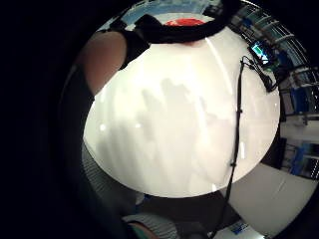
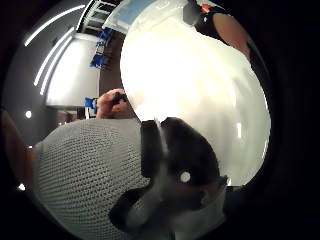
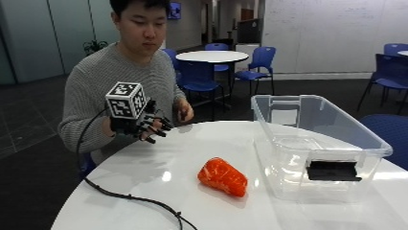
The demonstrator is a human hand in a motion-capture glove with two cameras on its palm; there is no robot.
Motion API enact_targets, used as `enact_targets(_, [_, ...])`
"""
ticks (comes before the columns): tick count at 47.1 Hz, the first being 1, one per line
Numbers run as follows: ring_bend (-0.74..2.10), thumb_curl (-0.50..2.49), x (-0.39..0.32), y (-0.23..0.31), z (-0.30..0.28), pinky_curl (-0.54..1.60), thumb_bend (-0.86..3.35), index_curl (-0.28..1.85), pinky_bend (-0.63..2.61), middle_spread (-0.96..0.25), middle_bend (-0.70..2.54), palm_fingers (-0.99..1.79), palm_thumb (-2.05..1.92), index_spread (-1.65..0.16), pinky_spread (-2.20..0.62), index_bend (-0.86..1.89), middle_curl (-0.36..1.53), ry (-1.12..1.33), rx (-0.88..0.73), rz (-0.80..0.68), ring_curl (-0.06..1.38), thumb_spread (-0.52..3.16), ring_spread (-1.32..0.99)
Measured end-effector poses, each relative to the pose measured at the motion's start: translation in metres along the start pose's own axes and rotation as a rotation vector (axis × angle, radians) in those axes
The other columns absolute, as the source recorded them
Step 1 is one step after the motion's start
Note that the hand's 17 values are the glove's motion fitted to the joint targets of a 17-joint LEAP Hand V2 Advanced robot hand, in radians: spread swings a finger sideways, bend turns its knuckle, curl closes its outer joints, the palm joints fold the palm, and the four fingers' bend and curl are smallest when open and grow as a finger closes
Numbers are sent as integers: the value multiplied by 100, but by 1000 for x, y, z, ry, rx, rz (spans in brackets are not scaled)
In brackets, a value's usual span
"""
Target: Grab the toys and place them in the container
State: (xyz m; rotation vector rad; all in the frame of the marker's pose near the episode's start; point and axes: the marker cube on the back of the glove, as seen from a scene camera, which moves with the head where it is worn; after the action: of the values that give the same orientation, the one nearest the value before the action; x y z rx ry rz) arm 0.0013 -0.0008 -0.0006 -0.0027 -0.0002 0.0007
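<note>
In the outside view a person sits at a round white worktop (image 3: 159, 191). The gloved right hand (image 3: 143, 125) hovers at centre left of the frame, above the near edge of the worktop, fingers spread and relaxed, holding nothing. The bare hand (image 3: 185, 112) rests at the far edge of the worktop, just right of the gloved one; it seems to pinch something small and dark, too small to tell what.

The only toy visible is an orange-red, salmon-like piece (image 3: 222, 177), lying on the worktop in the lower middle of the frame, well apart from the gloved hand and just beside the clear plastic container (image 3: 376, 148). The container stands open at the right of the frame and looks to hold nothing yet, so the task is judged barely begun, with the reach for the toy next. A black cable (image 3: 127, 196) trails across the worktop at lower left.

The little finger side palm view shows bare white worktop under the palm and a sliver of the red toy (image 1: 185, 22) at the upper edge, beyond a black strap.

Risks from here, as judgement: the toy's glossy, rounded body may slip or roll from the fingertips if taken at its tapered end; the shiny worktop may let it skid toward the container wall when touched; the trailing cable could drag or snag during the reach; and a low carry could strike the container's tall rim.
</note>
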Motion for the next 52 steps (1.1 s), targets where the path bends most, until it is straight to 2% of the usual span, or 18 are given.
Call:
enact_targets(6, [25, 2, 2, -1, 0, 15, -1, 12, 49, -14, 16, 31, -2, -25, 1, 28, 4, 2, -4, -2, 7, 82, -13])
enact_targets(12, [27, 5, 2, -2, 0, 19, -1, 16, 52, -18, 17, 28, -2, -31, 2, 28, 7, 4, -7, -2, 9, 108, -17])
enact_targets(32, [32, 12, 3, -23, -7, 25, -2, 26, 56, -21, 18, 22, -4, -38, 2, 27, 16, 34, -9, -20, 14, 136, -22])
enact_targets(37, [35, 13, 11, -64, -28, 27, -3, 27, 60, -21, 17, 18, -4, -39, 2, 22, 17, 84, 41, -34, 15, 138, -22])
enact_targets(43, [36, 14, 32, -145, -59, 28, -3, 28, 63, -21, 16, 14, -4, -39, 2, 19, 19, 133, 102, 22, 17, 139, -22])
enact_targets(52, [39, 15, 68, -233, -83, 32, -2, 29, 72, -20, 15, 5, -4, -39, 2, 17, 20, 120, 86, 110, 19, 141, -21])
